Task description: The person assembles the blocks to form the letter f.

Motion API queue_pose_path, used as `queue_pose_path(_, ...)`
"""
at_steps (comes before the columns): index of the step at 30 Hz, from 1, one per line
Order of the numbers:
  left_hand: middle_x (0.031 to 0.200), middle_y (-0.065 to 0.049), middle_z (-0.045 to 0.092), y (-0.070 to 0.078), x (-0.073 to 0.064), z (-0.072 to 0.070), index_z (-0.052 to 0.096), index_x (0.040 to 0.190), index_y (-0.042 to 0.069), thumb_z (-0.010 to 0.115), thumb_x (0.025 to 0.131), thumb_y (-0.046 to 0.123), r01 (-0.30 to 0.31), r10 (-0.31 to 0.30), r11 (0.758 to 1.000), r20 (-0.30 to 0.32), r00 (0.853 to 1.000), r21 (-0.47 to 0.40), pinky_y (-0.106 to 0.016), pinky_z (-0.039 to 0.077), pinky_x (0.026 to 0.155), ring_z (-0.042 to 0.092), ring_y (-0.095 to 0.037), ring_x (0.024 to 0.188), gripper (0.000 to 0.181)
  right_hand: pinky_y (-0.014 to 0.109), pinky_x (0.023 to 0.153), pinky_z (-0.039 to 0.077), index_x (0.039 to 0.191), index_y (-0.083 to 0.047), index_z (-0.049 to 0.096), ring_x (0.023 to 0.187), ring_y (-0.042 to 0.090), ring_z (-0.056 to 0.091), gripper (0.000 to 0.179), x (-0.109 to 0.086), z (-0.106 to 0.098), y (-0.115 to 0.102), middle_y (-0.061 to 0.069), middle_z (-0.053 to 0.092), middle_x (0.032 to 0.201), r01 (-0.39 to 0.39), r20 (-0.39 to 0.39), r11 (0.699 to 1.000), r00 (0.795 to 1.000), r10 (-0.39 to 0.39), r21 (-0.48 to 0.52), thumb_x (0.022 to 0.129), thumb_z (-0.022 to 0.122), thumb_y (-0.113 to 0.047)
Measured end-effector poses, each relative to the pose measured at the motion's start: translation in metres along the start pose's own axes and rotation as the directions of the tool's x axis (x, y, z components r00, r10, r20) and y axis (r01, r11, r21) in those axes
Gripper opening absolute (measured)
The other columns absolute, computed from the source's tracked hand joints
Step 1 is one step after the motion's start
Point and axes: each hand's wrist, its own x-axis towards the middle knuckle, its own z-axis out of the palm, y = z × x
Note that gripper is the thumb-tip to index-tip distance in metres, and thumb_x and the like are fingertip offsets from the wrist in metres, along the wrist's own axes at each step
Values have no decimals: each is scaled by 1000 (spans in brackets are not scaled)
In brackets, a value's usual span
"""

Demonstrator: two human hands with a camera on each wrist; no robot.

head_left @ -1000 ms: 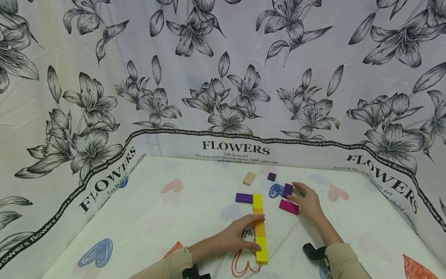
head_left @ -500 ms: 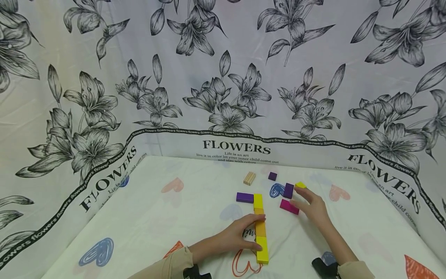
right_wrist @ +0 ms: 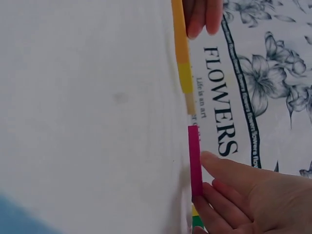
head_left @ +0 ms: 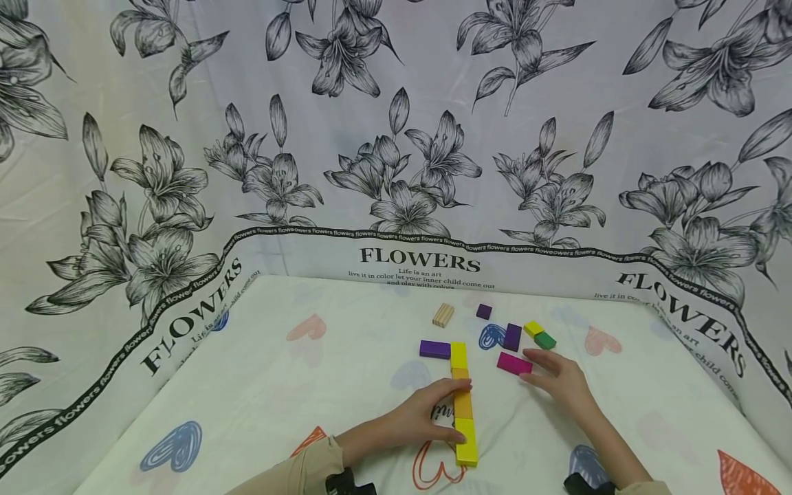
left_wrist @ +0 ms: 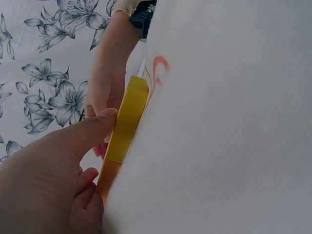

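Observation:
My left hand (head_left: 416, 415) rests along the left side of a straight row of blocks. Its thumb touches the near yellow block (head_left: 467, 450), and a fingertip touches the orange block (head_left: 462, 404); the left wrist view shows the thumb against the yellow block (left_wrist: 127, 119). At the row's far end sits another yellow block (head_left: 458, 356), with a purple block (head_left: 435, 350) jutting left from it. My right hand (head_left: 564, 383) has its thumb and forefinger spread at the right end of a magenta block (head_left: 513, 363). In the right wrist view its fingers are beside that magenta block (right_wrist: 195, 158).
Behind the magenta block lie a purple block (head_left: 512, 337), a small yellow block (head_left: 533, 328) and a green block (head_left: 544, 340). Farther back are a small purple cube (head_left: 484, 311) and a bundle of plain wooden sticks (head_left: 443, 315). A flowered curtain (head_left: 421, 172) borders the white cloth.
My right hand has left the upright-lying purple block and moved down and right to the magenta block, uncovering the small yellow and green blocks. My left hand has stayed on the row.

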Motion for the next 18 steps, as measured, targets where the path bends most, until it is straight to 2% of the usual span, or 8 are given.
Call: queue_pose_path(18,154,11,40,-1,0,0,32,151,32,74,84,39,-7,7,1000,-5,1000,5,-35,33,120,38,-6,141,79,49,106,46,129,-11,63,127,33,56,42,4,2,14,11,67,127,38,-40,999,998,-39,-24,89,72,-19)
